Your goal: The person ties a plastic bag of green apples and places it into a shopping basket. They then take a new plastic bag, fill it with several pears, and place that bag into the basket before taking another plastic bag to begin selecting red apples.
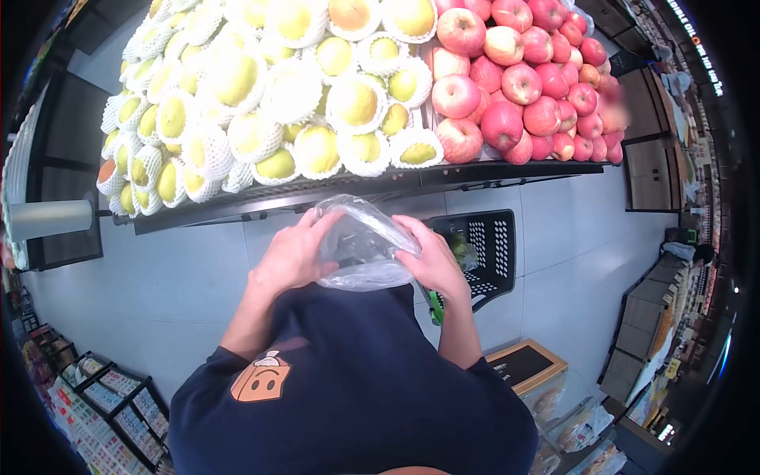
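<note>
Bag [366, 247], clear plastic, mouth spread: I grip its left edge with my left hand [291, 252] and its right edge with my right hand [431, 257]. Located between my dark shirt [364, 380] and the red apples [522, 83] and foam-netted fruit [321, 146].

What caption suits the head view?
Left hand and right hand hold open a clear plastic bag before net-wrapped fruit and red apples.
</note>
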### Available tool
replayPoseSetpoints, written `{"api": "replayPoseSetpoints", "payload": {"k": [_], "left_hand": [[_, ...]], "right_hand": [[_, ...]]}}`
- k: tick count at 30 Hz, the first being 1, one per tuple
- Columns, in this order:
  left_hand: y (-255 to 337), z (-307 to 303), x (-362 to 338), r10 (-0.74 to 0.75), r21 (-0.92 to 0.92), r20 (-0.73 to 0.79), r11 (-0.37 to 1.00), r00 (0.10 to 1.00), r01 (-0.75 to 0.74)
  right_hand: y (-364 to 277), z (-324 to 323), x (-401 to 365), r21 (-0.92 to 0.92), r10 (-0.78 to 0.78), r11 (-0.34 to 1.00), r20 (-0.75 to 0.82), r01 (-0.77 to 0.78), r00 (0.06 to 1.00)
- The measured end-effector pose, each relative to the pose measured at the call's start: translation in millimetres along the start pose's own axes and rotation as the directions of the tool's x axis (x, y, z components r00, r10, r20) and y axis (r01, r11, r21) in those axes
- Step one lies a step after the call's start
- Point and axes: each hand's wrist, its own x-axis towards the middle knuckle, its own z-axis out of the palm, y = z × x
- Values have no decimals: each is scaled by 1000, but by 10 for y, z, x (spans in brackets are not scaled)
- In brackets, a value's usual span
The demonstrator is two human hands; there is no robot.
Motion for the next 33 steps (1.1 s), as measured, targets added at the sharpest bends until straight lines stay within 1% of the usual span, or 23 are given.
{"api": "replayPoseSetpoints", "payload": {"k": [1, 4, 5, 8, 9, 11, 12, 14, 15, 17, 18, 19, 20, 21, 22, 23, 24, 27, 30, 31, 33], "left_hand": [[-12, -142, 29, 38, -19, 19, 999, 999, -38], [-208, -469, 43, 129, 99, 2, 987, 992, -128], [-194, -564, 31, 86, 101, -5, 991, 996, -85], [-391, -644, 18, 164, -25, 16, 986, 986, -163], [-466, -662, 28, 172, -37, 35, 985, 985, -170], [-557, -758, 34, 163, -131, 16, 978, 986, -160], [-592, -803, 20, 155, -183, 8, 971, 988, -151], [-693, -919, -9, 247, -250, 6, 939, 969, -238], [-734, -977, -21, 291, -280, -1, 918, 957, -280], [-773, -1080, -50, 318, -315, -28, 897, 948, -310], [-791, -1119, -53, 330, -329, -43, 887, 943, -325], [-815, -1145, -48, 342, -392, -66, 855, 937, -339], [-847, -1164, -43, 351, -451, -89, 820, 932, -352], [-874, -1177, -46, 357, -505, -110, 784, 927, -362], [-890, -1189, -60, 332, -534, -99, 778, 938, -332], [-902, -1204, -71, 307, -559, -87, 772, 948, -302], [-905, -1213, -76, 281, -582, -75, 767, 957, -271], [-859, -1194, -68, 312, -573, -180, 738, 933, -357], [-733, -1107, -44, 292, -552, -320, 716, 901, -428], [-658, -1089, -31, 274, -556, -331, 716, 903, -421], [-500, -1089, 14, 250, -558, -339, 723, 907, -407]], "right_hand": [[-36, -11, 33, -27, -28, 999, -78, 26, 997], [-221, -82, 144, 205, 46, 978, -93, -26, 995], [-303, -90, 177, 175, 60, 984, -91, -44, 994], [-552, -39, 297, 46, 36, 998, -59, -34, 998], [-608, -13, 341, 46, 58, 997, -46, -56, 997], [-701, 47, 399, 43, 112, 993, -15, -111, 994], [-722, 69, 416, 113, 109, 987, 20, -110, 994], [-723, 66, 467, 246, 92, 963, 94, -113, 991], [-705, 38, 509, 332, 18, 942, 109, -53, 994], [-669, -74, 608, 501, -134, 863, 119, 57, 984], [-686, -145, 672, 517, -92, 854, 52, 52, 994], [-695, -171, 756, 497, -18, 866, -86, 58, 996], [-703, -195, 851, 477, 51, 877, -222, 63, 974], [-798, -178, 981, 357, 101, 934, -337, 28, 936], [-881, -139, 1111, 167, 10, 984, -400, 62, 917], [-958, -91, 1251, -29, -94, 995, -443, 90, 891], [-1018, -38, 1374, -222, -205, 969, -465, 111, 861], [-1130, 118, 1653, -535, -378, 833, -366, 140, 851], [-985, 143, 1837, -536, -400, 824, -323, 182, 858], [-924, 123, 1889, -516, -407, 833, -322, 202, 855], [-853, 18, 1920, -418, -427, 865, -322, 277, 845]]}}
